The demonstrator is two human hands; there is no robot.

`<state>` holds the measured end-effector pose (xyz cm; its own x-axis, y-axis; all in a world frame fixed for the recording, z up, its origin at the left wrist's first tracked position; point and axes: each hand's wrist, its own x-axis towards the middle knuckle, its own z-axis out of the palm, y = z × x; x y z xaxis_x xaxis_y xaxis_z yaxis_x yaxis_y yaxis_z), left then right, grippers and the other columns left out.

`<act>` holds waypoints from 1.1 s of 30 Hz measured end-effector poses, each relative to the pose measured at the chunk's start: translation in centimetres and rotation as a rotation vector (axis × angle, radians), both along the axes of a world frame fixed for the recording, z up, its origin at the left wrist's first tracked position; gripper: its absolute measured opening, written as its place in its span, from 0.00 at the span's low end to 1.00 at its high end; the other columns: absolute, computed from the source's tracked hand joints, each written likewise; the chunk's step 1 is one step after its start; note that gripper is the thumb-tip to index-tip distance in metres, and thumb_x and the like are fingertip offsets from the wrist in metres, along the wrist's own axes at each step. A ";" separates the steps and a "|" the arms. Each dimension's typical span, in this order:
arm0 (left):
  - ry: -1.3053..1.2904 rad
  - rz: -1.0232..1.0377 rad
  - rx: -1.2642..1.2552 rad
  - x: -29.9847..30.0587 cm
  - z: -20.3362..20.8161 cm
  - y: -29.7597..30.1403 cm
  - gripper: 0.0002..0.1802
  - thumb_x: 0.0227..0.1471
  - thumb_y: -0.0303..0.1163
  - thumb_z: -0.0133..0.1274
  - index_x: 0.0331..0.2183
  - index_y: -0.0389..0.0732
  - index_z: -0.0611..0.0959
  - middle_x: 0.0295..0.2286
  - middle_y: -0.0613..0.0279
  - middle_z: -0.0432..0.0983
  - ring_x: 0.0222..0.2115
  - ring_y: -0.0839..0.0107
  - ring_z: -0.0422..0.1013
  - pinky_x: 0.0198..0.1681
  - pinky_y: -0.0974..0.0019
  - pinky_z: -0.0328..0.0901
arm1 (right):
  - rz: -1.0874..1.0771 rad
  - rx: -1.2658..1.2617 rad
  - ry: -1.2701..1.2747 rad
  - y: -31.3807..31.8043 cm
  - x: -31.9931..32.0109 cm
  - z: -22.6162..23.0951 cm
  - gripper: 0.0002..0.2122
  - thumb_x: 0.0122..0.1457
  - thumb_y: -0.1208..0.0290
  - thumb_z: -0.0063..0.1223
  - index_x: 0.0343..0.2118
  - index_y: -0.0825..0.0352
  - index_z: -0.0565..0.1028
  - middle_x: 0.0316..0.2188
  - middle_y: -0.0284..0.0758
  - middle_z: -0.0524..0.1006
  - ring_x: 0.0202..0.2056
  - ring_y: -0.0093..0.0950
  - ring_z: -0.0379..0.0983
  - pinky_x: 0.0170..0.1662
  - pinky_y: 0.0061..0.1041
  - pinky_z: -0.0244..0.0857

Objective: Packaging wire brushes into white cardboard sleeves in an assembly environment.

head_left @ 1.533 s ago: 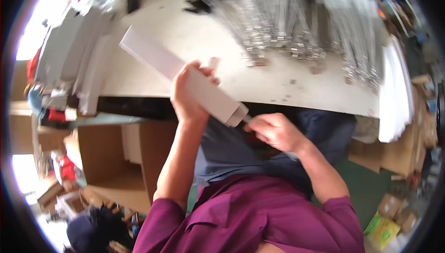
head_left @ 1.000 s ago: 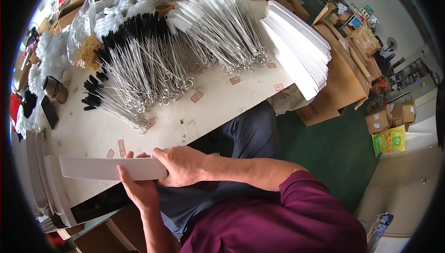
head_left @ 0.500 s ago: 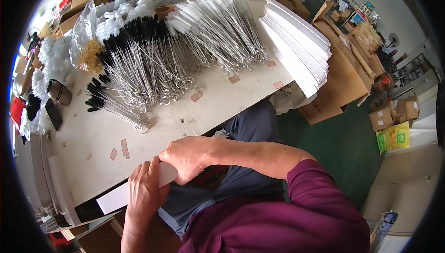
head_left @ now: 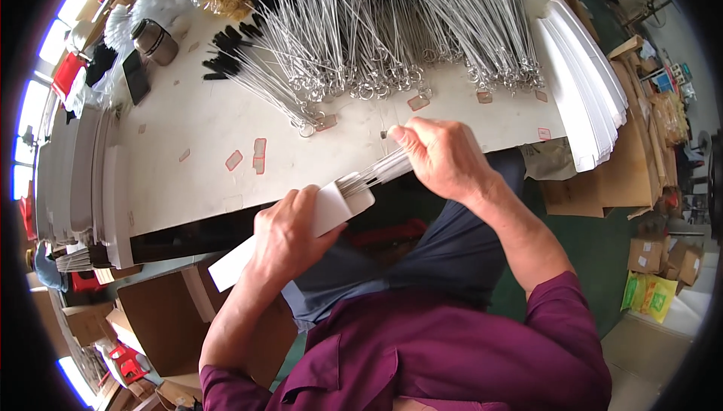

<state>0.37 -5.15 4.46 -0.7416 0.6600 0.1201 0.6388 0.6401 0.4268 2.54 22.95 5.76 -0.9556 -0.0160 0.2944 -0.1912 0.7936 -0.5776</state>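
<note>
My left hand (head_left: 288,232) is wrapped round a long, narrow white cardboard box (head_left: 330,214), tilted over the table's front edge. The box's upper right end is open, with a flap folded out. A bundle of thin wire-handled brushes (head_left: 382,170) sticks out of that end. My right hand (head_left: 450,159) is closed round the bundle's outer end; its tips are hidden in the fingers. Beyond my hands, black-bristled wire brushes (head_left: 343,42) with ring ends lie in a heap, and a smaller group (head_left: 267,83) sits to their left.
White-bristled brushes (head_left: 482,27) lie at the far right of the table (head_left: 188,178). Flat white boxes (head_left: 584,87) are stacked on the right edge, more white boxes (head_left: 83,178) at the left. A dark flask (head_left: 154,42) stands far left. An open carton (head_left: 166,313) is below the table.
My right hand has moved right, away from the box's end, and now grips the brush bundle showing there. My left hand and the box have shifted right and up as the view moved.
</note>
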 end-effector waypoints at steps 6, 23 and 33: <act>0.049 0.021 -0.032 1.4 -1.3 2.5 0.39 0.41 0.49 0.73 0.48 0.34 0.76 0.30 0.53 0.78 0.29 0.57 0.79 0.30 0.57 0.74 | 0.083 -0.259 0.012 -4.6 0.6 -3.1 0.11 0.69 0.68 0.51 0.33 0.72 0.75 0.22 0.45 0.76 0.25 0.43 0.76 0.27 0.37 0.65; 0.133 0.090 0.021 1.9 -2.6 1.1 0.37 0.41 0.38 0.71 0.52 0.34 0.77 0.27 0.55 0.75 0.27 0.58 0.77 0.28 0.57 0.72 | 0.008 -1.113 -0.525 -3.4 2.2 -3.7 0.09 0.67 0.72 0.56 0.41 0.74 0.83 0.35 0.32 0.82 0.36 0.17 0.74 0.43 0.20 0.70; 0.111 0.030 0.031 2.7 -3.3 0.7 0.42 0.39 0.37 0.72 0.57 0.40 0.75 0.27 0.59 0.72 0.25 0.61 0.75 0.27 0.58 0.71 | 0.030 -1.035 -0.630 -2.2 1.8 -3.6 0.08 0.65 0.71 0.56 0.35 0.71 0.83 0.32 0.33 0.83 0.30 0.16 0.75 0.34 0.17 0.68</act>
